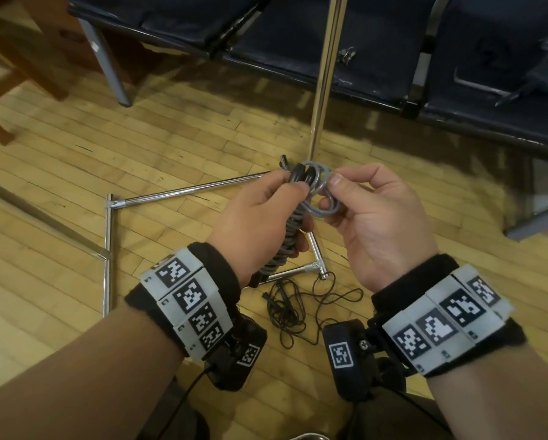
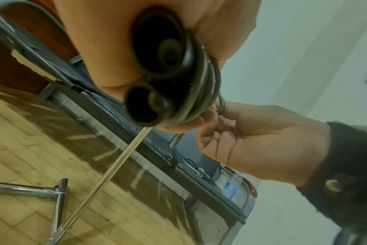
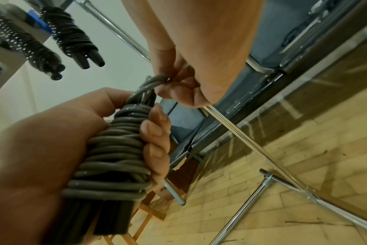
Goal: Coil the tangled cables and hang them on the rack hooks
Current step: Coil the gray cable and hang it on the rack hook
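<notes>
A grey cable wound into a tight bundle (image 3: 115, 149) stands upright in my left hand (image 1: 266, 204), whose fingers wrap around its middle. Its black plug ends (image 2: 157, 49) poke out of that fist. My right hand (image 1: 355, 204) pinches the grey loop (image 1: 322, 198) at the top of the bundle between thumb and fingers. A thin black cable (image 1: 295, 309) lies tangled on the floor below my wrists. The chrome rack pole (image 1: 325, 74) rises just beyond my hands, and its base bars (image 1: 187, 190) lie on the floor. Two coiled dark cables (image 3: 73, 39) (image 3: 25, 44) hang high up in the right wrist view.
A row of dark blue seats on a metal frame (image 1: 330, 33) runs behind the rack. Wooden furniture legs (image 1: 28, 42) stand at the far left. A water bottle (image 2: 233, 185) lies under the seats. The floor is light wood planks (image 1: 60, 154).
</notes>
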`<state>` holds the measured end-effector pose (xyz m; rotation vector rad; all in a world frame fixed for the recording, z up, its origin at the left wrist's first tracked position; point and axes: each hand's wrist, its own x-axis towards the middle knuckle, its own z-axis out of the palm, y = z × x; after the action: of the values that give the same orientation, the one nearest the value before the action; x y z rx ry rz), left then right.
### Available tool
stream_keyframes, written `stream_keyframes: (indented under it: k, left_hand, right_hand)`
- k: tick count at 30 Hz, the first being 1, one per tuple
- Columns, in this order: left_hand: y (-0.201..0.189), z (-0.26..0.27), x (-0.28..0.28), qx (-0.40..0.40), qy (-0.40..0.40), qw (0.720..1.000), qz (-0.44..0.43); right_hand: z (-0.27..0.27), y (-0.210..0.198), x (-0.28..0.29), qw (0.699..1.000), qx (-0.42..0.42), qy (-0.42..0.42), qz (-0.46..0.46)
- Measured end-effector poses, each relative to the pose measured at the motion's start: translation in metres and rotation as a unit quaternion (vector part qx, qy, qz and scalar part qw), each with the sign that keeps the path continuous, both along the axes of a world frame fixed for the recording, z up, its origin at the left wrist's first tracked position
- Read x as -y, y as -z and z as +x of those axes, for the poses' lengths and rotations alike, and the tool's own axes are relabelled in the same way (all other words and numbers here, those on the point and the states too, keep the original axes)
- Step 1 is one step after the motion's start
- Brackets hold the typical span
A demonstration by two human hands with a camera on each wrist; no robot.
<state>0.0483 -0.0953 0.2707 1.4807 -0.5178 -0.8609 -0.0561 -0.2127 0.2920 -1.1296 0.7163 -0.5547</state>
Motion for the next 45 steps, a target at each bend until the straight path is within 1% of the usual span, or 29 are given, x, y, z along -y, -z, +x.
stream_keyframes:
  k: [5,8,14,17,22,25,28,29,30,33,37,40,42,45]
  left_hand:
    - [0.001,-0.001,-0.002,-0.013,0.01,1.0,-0.002]
    - [0.001,0.001,-0.003,-0.034,0.01,0.999,-0.002]
    - [0.003,0.005,-0.002,-0.022,0.025,0.999,0.016]
    - [0.004,0.005,-0.003,0.002,0.052,0.998,0.038]
    - [0.008,0.004,-0.004,0.093,0.059,0.988,0.11]
    - [0.008,0.007,-0.007,0.123,0.069,0.977,0.16]
    - [0.008,0.008,-0.008,0.15,0.096,0.966,0.189]
    - [0.008,0.008,-0.009,0.149,0.106,0.964,0.191]
    - [0.008,0.008,-0.009,0.13,0.113,0.967,0.187]
    - [0.009,0.009,-0.009,0.03,0.134,0.981,0.135]
    - [0.01,0.006,-0.005,-0.069,0.18,0.978,0.077]
    - [0.009,0.004,-0.003,-0.086,0.192,0.975,0.066]
    - [0.008,0.003,-0.003,-0.048,0.199,0.976,0.079]
    - [0.006,-0.002,-0.004,0.045,0.214,0.97,0.105]
  right_hand:
    - [-0.003,0.0,0.001,0.998,0.017,-0.065,0.006]
    - [-0.004,0.002,0.003,0.996,0.002,-0.09,-0.006]
    - [-0.004,0.005,0.002,0.994,-0.026,-0.067,-0.078]
    - [-0.004,0.007,0.003,0.989,-0.043,-0.049,-0.132]
    - [-0.003,0.014,0.003,0.974,-0.105,-0.055,-0.193]
    - [-0.002,0.019,-0.002,0.96,-0.133,-0.098,-0.225]
    - [-0.003,0.02,0.001,0.935,-0.159,-0.153,-0.278]
    - [-0.004,0.018,0.003,0.931,-0.159,-0.164,-0.286]
    - [-0.006,0.016,0.006,0.928,-0.153,-0.173,-0.291]
    - [-0.009,0.007,0.014,0.92,-0.126,-0.18,-0.325]
    - [-0.01,0.001,0.017,0.935,-0.082,-0.162,-0.306]
    - [-0.01,0.001,0.015,0.932,-0.086,-0.153,-0.318]
    - [-0.01,0.001,0.016,0.939,-0.087,-0.125,-0.307]
    - [-0.011,-0.001,0.021,0.967,-0.069,-0.052,-0.239]
